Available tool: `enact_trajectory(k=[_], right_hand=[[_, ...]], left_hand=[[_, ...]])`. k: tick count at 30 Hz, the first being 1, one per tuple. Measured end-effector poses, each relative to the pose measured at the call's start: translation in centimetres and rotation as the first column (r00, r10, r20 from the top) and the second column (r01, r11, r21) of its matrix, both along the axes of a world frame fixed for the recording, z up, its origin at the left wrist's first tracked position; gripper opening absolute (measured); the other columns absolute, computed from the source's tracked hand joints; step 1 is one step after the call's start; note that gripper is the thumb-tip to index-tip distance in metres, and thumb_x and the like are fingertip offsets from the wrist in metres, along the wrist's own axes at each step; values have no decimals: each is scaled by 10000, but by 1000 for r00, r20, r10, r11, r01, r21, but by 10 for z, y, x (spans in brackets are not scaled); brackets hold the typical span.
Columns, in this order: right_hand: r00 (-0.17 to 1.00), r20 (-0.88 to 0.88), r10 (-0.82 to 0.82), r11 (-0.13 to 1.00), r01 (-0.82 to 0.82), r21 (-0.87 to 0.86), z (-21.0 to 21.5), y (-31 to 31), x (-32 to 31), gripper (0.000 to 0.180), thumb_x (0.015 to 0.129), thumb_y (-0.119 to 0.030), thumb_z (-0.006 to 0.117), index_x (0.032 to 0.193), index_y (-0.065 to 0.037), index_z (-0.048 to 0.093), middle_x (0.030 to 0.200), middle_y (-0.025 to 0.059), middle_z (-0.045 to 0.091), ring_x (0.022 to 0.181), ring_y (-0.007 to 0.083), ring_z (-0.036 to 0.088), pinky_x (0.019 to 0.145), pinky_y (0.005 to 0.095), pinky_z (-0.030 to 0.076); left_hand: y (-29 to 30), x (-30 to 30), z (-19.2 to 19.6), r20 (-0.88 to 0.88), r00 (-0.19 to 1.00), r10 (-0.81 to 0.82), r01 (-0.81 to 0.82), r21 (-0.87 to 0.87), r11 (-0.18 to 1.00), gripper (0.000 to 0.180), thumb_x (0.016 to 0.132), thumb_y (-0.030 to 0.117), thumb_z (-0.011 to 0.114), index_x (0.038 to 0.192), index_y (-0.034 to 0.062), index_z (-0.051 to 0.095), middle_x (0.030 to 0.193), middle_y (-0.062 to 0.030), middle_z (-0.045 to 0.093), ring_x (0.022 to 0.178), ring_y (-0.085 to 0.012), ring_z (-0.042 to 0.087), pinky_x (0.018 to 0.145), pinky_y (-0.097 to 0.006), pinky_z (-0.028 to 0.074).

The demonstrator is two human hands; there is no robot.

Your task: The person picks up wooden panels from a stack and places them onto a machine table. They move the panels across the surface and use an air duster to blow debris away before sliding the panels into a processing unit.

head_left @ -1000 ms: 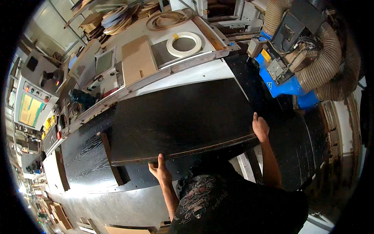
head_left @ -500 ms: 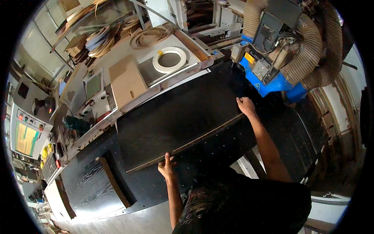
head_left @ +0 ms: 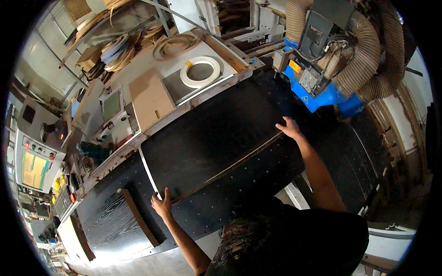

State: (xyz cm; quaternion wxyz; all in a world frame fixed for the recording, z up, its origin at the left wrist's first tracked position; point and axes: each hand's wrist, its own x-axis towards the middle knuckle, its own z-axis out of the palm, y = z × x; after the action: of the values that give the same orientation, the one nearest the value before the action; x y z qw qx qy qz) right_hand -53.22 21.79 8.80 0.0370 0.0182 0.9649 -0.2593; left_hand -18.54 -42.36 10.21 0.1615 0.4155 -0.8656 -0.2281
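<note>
Workshop clutter rings the scene: shelves with coils of edge banding (head_left: pixel 115 46) at upper left, a control console with a lit screen (head_left: pixel 34 168) at far left, and a blue machine head (head_left: pixel 317 87) with ribbed dust hoses (head_left: pixel 363 55) at upper right. Below these stretches a dark machine bed (head_left: pixel 258 184), a black surface dotted with small holes and running from lower left to upper right.

On this bed lies a large black panel (head_left: pixel 212 138). Its long axis runs diagonally, from the lower left near the person up toward the blue machine head at upper right. Its near long edge shows a pale line, and its left short end shows a light strip.

The left hand (head_left: pixel 162 204) grasps the panel's near left corner, fingers curled over the edge. The right hand (head_left: pixel 290 129) presses on the near right corner, fingers spread flat over the top, gripping the edge.

To the left, a second dark board with wood grain (head_left: pixel 113 221) rests on the bed, beside a narrow brown strip (head_left: pixel 138 216). Behind the panel sit a brown board (head_left: pixel 149 99) and a white ring of tape (head_left: pixel 200 71).
</note>
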Motion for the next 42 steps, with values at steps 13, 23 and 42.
enact_trajectory(k=[13, 23, 42], right_hand=[[999, 21, 30, 999, -30, 37, -25, 8, -11, 949, 846, -554, 845, 1571, -40, 510, 1575, 235, 535, 1464, 400, 503, 1211, 492, 411], [987, -145, -72, 997, 70, -23, -6, -8, 9, 804, 831, -521, 876, 1338, 49, 621, 1338, 271, 635, 1280, 424, 603, 1112, 473, 481], [853, -412, -322, 945, 317, -81, -56, -64, 161, 893, 875, -602, 794, 1469, 20, 552, 1474, 265, 575, 1369, 480, 522, 1140, 618, 404]], left_hand=[[-30, 9, -23, 135, 984, -116, 107, 76, 991, 864, 661, 654, 943, 1113, -34, 680, 1185, -240, 627, 1176, -441, 597, 1008, -535, 503], [-71, 10, -46, 165, 931, -325, 296, 176, 939, 822, 703, 662, 907, 1042, -49, 674, 1100, -229, 669, 1094, -418, 624, 936, -536, 517], [21, 10, -72, -139, 980, -145, 152, 46, 987, 803, 770, 502, 942, 1251, -77, 663, 1223, -240, 653, 1146, -391, 633, 971, -496, 530]])
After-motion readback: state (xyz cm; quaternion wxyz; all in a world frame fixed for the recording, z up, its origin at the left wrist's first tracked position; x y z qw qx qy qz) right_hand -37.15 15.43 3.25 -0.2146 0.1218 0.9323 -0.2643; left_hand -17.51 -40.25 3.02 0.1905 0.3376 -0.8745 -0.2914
